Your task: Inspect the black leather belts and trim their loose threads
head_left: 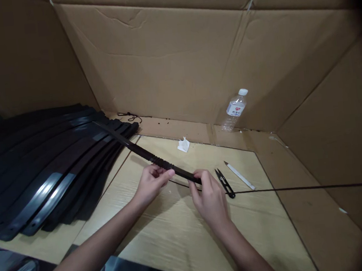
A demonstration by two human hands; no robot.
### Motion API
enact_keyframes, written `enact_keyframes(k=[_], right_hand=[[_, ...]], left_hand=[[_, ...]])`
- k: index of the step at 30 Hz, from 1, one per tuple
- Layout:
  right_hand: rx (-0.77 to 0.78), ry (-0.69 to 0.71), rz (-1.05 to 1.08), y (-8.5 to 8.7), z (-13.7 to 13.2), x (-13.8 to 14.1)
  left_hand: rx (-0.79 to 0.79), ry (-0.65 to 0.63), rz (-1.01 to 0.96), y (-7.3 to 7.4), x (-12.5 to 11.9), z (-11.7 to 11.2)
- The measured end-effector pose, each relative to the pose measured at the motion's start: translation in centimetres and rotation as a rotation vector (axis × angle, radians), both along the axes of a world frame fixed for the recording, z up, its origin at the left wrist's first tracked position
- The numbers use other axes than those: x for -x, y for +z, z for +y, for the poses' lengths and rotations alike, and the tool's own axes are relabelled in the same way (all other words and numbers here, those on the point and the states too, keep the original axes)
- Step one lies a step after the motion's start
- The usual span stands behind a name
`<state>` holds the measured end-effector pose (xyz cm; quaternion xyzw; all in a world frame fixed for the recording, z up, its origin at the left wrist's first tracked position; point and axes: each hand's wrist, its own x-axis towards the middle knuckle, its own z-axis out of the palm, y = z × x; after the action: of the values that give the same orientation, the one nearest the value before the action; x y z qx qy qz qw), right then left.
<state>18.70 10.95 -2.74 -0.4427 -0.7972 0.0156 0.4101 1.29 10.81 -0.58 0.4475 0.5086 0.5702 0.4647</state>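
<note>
A long black strip [139, 150] slants across the middle, its far end over a pile of similar strips and its near end at my right hand [209, 198]. Dark cord is wound in ridged turns [162, 162] around its middle. My left hand [150, 184] is closed on the strip just below these turns, thumb along its near side. The fingers of my right hand close around the near end. A thin black cord [303, 187] stretches from near my right hand out to the right edge; whether the fingers also hold it is hidden.
Black curved strips [42, 167] are piled at the left. Thread snips [225, 183] and a white pencil [239, 175] lie right of my hands. Behind are crumpled white paper [183, 144], a plastic bottle [235, 109] and a knotted cord [130, 116]. Cardboard walls [161, 68] surround the table.
</note>
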Motion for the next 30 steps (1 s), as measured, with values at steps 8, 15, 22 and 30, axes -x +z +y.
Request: enact_keyframes(k=[8,15,22,30], right_hand=[[0.205,0.171,0.104,0.1,0.3,0.0],[0.220,0.112,0.154,-0.3,-0.2,0.2],[0.221,0.104,0.156,0.2,0.4,-0.5],[0.216,0.152,0.148,0.6,0.5,-0.6]], left_hand=[[-0.077,-0.034,0.035,0.5,0.6,-0.2],[-0.046,-0.023,0.010,-0.5,0.2,0.3],[-0.056,-0.030,0.012,-0.3,-0.1,-0.1],[-0.007,0.002,-0.026,0.6,0.3,-0.3]])
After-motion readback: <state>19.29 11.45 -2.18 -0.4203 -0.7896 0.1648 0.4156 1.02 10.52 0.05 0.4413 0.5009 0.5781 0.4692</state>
